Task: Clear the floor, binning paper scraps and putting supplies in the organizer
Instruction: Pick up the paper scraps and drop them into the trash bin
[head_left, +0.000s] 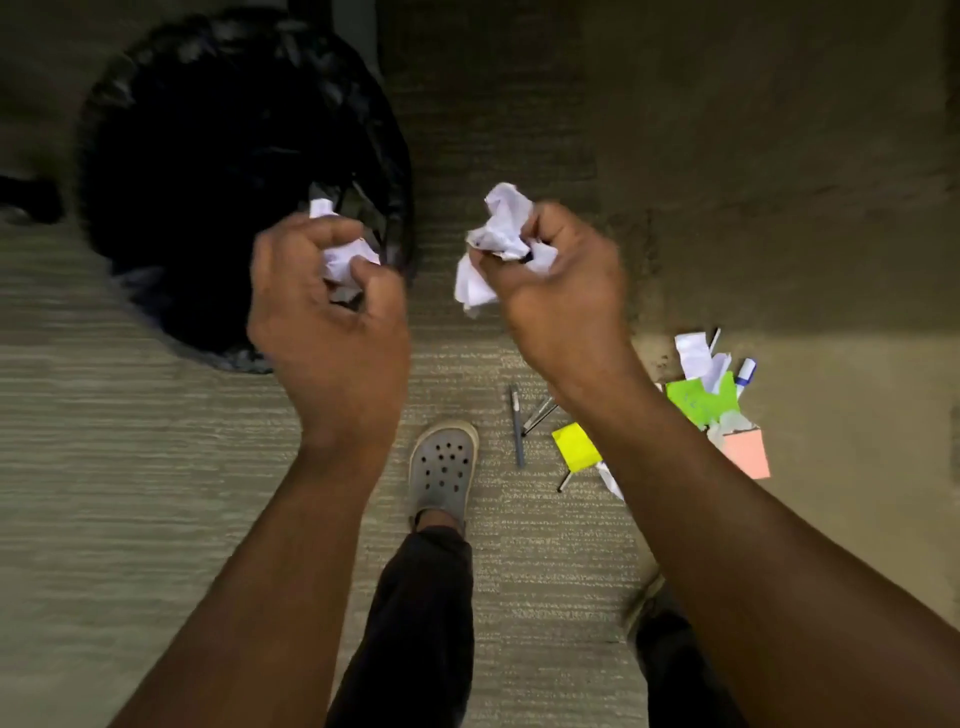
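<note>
White crumpled paper fills both fists: I note the left hand (332, 306) gripping one wad (344, 258) over the black-lined bin (208, 156), the right hand (558, 291) gripping another (498, 244) beside it. Binning step; release next. Pens (517, 426), sticky notes (575, 446) and scraps (696, 353) lie uncollected; nothing obstructs.

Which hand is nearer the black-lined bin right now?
Left. The left hand, gripping crumpled paper, is at the black-lined bin, overlapping its near rim in the view. The right hand, gripping another paper wad, is off to the bin's right over carpet.
</note>
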